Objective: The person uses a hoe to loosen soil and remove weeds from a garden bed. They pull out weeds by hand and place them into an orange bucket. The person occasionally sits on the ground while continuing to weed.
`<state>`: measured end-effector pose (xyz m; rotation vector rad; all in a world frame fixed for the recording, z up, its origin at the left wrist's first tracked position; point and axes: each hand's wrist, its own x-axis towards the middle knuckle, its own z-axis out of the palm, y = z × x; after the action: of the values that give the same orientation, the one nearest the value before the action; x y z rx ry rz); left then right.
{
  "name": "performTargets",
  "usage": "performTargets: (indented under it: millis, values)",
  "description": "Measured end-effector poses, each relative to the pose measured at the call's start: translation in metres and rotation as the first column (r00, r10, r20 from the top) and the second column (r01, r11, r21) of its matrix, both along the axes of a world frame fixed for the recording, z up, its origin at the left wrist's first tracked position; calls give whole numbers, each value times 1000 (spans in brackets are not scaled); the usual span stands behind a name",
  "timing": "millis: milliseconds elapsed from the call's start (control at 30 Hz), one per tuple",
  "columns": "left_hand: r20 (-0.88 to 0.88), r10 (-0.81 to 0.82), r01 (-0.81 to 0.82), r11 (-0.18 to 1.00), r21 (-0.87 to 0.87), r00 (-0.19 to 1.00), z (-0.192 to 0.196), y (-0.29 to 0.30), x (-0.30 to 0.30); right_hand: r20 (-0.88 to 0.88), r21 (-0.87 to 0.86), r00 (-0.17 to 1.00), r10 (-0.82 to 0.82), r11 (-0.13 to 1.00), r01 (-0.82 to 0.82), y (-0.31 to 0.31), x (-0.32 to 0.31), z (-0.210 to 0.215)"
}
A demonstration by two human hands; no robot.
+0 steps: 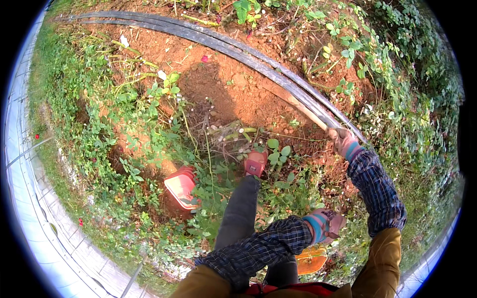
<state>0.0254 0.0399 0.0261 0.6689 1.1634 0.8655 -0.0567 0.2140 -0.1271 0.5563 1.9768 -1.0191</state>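
Note:
My right hand (342,140), in a pinkish work glove with a striped cuff, is closed round a pale wooden handle (310,115). The handle slants up and to the left over the soil beside a dark hose; its far end blends into the brown ground, so the tool's kind does not show. Lower down, my left hand (326,225) reaches across to the right in a matching glove. Its fingers look curled, and what they hold, if anything, is hidden. Between the arms and the soil bed are leafy plants with cut stems (243,133).
Two dark hoses (198,37) curve across the reddish soil (213,89). A pink plastic container (181,188) lies among leaves at left. My reddish shoe (256,163) stands by the cut stems; an orange object (311,260) shows below my left hand. Thick foliage (422,59) borders the right.

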Motion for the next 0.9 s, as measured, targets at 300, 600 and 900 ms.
performTargets:
  millis: [300,600,900]
  values:
    - [176,184,-191,981,24,967,-16,1,47,-140,399,904,403,859,-321,26,44,-10]
    - [211,-181,184,983,3,961,-27,9,94,-332,232,876,349,931,-283,-70,4,-20]
    - [-85,-163,161,987,-27,983,-14,13,83,1,448,846,533,756,-477,116,133,74]
